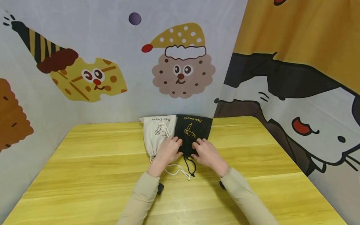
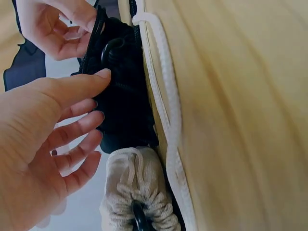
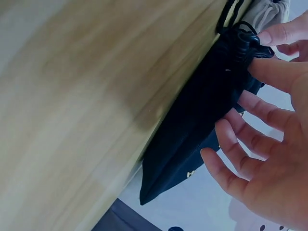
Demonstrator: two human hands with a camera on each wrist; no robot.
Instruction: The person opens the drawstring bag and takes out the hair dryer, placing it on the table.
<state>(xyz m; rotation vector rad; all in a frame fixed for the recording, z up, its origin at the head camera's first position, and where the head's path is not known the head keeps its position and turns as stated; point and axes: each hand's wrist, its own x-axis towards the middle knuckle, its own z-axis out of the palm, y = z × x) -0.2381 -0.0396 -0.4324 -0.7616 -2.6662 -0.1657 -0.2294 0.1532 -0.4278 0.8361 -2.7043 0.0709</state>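
A black drawstring bag (image 1: 186, 142) printed "Hair Dryer" in yellow lies at the table's back edge, its gathered mouth toward me. My left hand (image 1: 170, 150) pinches one side of that mouth, thumb on the near face; in the left wrist view the left hand (image 2: 43, 130) has its other fingers loosely bent behind. On the opposite side my right hand (image 1: 206, 153) holds the mouth's edge, and the right wrist view shows the right hand (image 3: 274, 144) with thumb at the rim and fingers spread along the bag. A black loop (image 2: 111, 48) shows at the mouth.
Left of the black bag, touching it, lies a cream drawstring bag (image 1: 153, 137) with a black curved piece (image 2: 139, 216) in its mouth. Its white cord (image 1: 180, 170) trails over the wooden table (image 1: 98, 175). A cartoon-printed cloth (image 1: 112, 40) hangs behind the table.
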